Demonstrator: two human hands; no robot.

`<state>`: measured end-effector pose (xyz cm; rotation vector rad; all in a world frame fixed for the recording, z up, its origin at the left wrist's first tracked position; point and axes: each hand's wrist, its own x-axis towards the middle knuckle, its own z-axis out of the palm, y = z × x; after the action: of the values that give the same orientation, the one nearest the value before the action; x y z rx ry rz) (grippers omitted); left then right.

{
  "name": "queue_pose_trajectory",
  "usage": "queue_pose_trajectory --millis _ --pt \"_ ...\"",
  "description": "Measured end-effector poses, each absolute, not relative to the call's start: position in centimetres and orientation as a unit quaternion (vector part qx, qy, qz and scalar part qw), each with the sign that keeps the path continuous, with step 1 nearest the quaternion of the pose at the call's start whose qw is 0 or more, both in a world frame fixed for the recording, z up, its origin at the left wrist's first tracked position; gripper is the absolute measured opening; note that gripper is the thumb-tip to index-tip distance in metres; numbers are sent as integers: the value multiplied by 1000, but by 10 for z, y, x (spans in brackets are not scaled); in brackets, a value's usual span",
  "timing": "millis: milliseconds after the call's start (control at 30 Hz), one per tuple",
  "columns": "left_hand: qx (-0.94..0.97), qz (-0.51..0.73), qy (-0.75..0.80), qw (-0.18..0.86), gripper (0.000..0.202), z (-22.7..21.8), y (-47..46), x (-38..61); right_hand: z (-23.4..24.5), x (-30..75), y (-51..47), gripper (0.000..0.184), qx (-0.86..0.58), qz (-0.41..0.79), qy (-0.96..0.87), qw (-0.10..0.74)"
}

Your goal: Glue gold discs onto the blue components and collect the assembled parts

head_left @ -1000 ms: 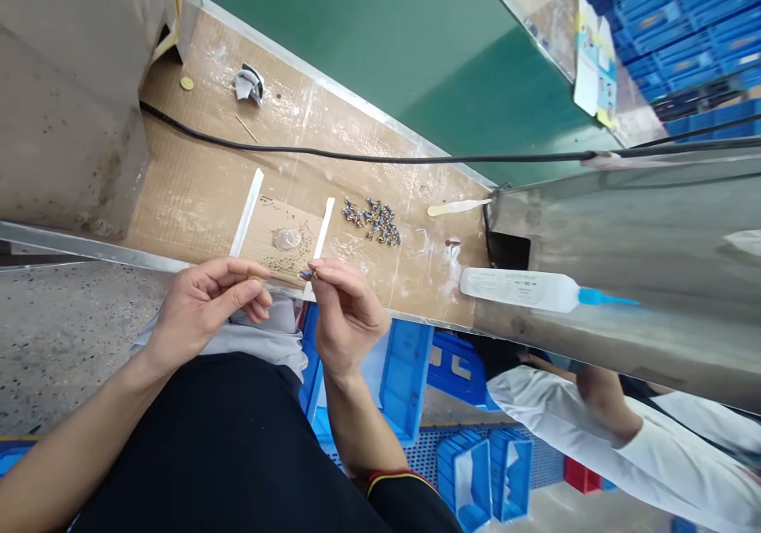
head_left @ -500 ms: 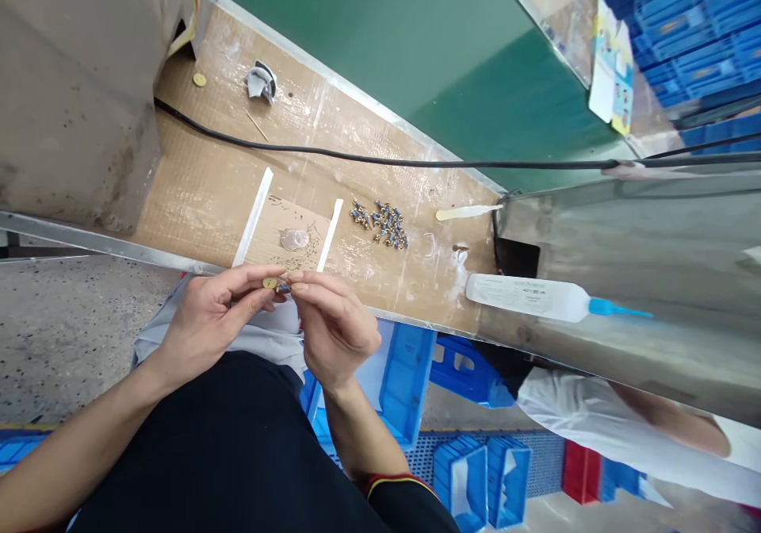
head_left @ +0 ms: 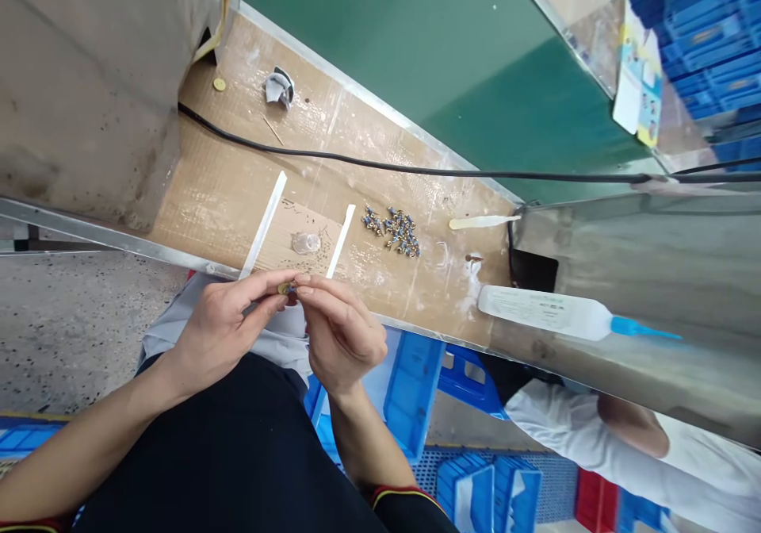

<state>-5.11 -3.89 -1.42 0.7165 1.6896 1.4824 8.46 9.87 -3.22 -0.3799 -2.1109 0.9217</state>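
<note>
**Figure.** Two hands at work over the near edge of a cardboard-covered bench (head_left: 219,168), shown from left to right. The left forearm (head_left: 77,454) rises from the lower left, and the left hand (head_left: 223,335) is closed into a fingertip pinch. A small brass part (head_left: 285,288) is gripped in this pinch and appears to be held against a dark piece by the closed right hand (head_left: 345,336). The contact is partly hidden by the fingers. Because so little is held by fingertip pressure alone, a slip could let the part fall past the metal bench edge (head_left: 119,237) and be lost on the floor or in the blue crate (head_left: 413,394) below. The nearby pile of small blue-and-brass fittings (head_left: 393,231) could be scattered if knocked by a sudden reach.
</note>
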Motion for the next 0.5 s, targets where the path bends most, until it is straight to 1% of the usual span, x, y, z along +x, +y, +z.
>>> queue_pose_trajectory --millis 167,300,400,500 --pt "288 580 662 378 29 -13 -40 -51 -31 84 99 43 -137 361 -831 399" --pt "315 564 679 349 34 -16 -43 -48 -28 86 100 46 -130 351 -839 396" --pt "359 544 695 303 40 -17 -46 -46 -26 88 100 47 -123 336 -850 386" --pt "411 511 717 237 42 -16 -47 -44 -25 90 100 50 -115 325 -855 387"
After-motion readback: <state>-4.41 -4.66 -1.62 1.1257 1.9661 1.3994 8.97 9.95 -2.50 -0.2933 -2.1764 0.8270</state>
